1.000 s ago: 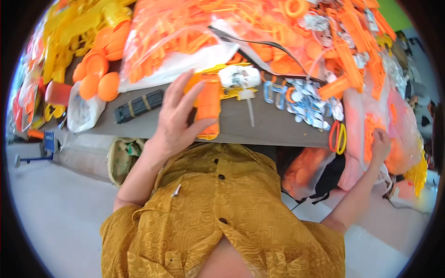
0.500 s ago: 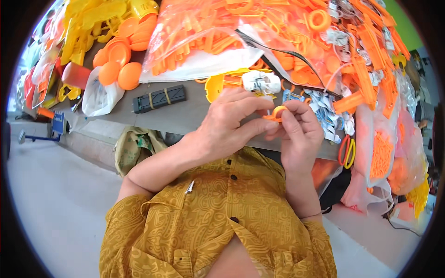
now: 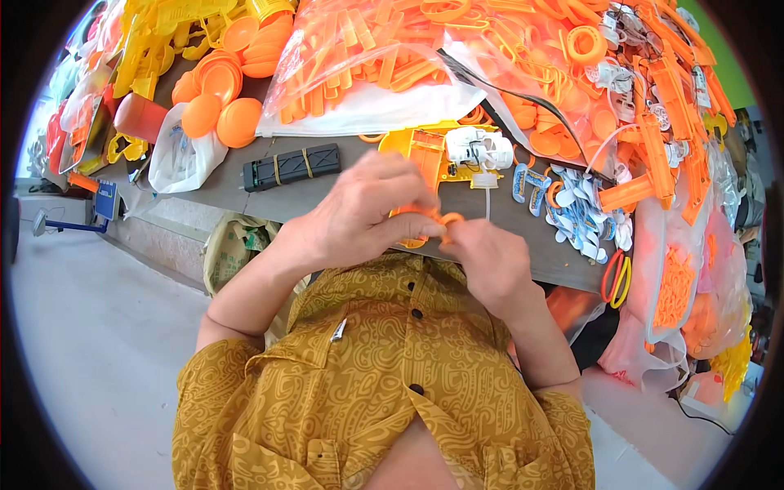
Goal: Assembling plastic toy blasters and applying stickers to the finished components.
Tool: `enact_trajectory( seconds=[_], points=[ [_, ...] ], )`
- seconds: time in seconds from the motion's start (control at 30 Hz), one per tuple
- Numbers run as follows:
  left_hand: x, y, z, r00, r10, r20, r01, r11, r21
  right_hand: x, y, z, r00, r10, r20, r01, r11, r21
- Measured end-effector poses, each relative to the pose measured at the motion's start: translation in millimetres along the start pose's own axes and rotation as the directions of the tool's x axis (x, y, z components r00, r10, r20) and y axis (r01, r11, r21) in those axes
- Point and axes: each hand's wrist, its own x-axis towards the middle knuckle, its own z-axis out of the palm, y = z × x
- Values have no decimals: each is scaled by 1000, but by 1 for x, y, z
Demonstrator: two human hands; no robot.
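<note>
My left hand (image 3: 371, 211) is closed, its thumb and fingers pinched on a small orange plastic ring piece (image 3: 450, 218). My right hand (image 3: 492, 263) grips the same piece from the other side, and its fingers hide much of it. Some orange plastic (image 3: 415, 243) shows below the left thumb; whether it belongs to the held piece, I cannot tell. Just beyond my hands lies a yellow and orange plastic housing (image 3: 426, 155), partly covered by the left fingers. A white mechanism (image 3: 478, 148) with a thin pale stem sits at its right.
Blue and white small parts (image 3: 576, 214) lie to the right, near scissors (image 3: 616, 279) with red and yellow handles. A banded black block (image 3: 292, 167) lies left, by orange discs (image 3: 238, 122) and a white bag (image 3: 186, 155). Clear bags of orange parts (image 3: 359, 61) fill the back.
Both hands have moved toward me, the right one also leftward and turned over, still holding the orange piece. More of the housing and white mechanism is uncovered.
</note>
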Motion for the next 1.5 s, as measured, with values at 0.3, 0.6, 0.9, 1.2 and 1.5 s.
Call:
enact_trajectory(
  seconds=[0.3,0.6,0.9,1.2,1.5],
  points=[
    [1,-31,8,978,191,-88,-102,796,596,14,13,13,968,247,-34,-249,966,-68],
    [4,-35,12,960,251,-128,-134,807,575,28,11,3,925,313,216,-292,949,-123],
    [7,-35,19,958,271,-99,-142,741,656,35,21,-5,888,242,390,-187,967,-175],
    [-1,-36,17,917,342,-205,-126,735,666,31,13,-1,874,296,385,-205,943,-261],
    [-76,-16,-35,880,-110,-461,454,472,755,0,-15,8,973,227,25,-220,960,-174]
  ],
)
